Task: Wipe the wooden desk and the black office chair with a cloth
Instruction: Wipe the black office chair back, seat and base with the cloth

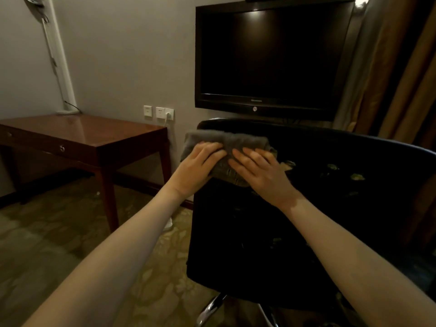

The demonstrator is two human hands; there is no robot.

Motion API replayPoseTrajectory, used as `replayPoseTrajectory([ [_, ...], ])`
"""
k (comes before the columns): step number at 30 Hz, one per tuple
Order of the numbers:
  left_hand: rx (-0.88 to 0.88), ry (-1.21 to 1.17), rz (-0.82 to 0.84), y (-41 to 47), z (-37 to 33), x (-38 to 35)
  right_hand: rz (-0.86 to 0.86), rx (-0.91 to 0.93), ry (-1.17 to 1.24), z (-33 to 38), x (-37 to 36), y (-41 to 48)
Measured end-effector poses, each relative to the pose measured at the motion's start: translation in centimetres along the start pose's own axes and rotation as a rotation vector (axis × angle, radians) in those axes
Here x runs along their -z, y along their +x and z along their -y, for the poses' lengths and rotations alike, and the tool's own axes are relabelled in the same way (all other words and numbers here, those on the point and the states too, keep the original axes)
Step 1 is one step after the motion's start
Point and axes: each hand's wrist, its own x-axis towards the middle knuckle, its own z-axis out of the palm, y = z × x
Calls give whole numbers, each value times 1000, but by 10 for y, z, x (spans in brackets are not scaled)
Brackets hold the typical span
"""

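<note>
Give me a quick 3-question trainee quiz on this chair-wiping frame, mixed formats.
1. Which hands touch the grey cloth?
2. True or false: in the head view, the wooden desk stands left of the black chair.
3. What is behind the chair? A mirror; B TV; C window.
Key: 1 both, the left hand and right hand press it on the chair back; 2 true; 3 B.
</note>
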Motion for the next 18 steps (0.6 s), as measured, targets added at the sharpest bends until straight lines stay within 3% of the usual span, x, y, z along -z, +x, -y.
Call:
replayPoseTrajectory([
  [8, 62, -64, 73, -42, -8, -33, 88, -76, 79, 37, -18, -31],
  [11, 88, -109, 179, -54, -6, -37, 163, -81, 84, 48, -22, -36],
  [13, 76, -113, 312, -64, -7, -38, 281, -53, 106, 59, -22, -41],
  [16, 109, -135, 701, -78, -21, -40, 504, 23, 128, 81, -19, -48],
  [18, 183, -120, 843, -84, -29, -43, 593, 69, 133, 92, -15, -48],
])
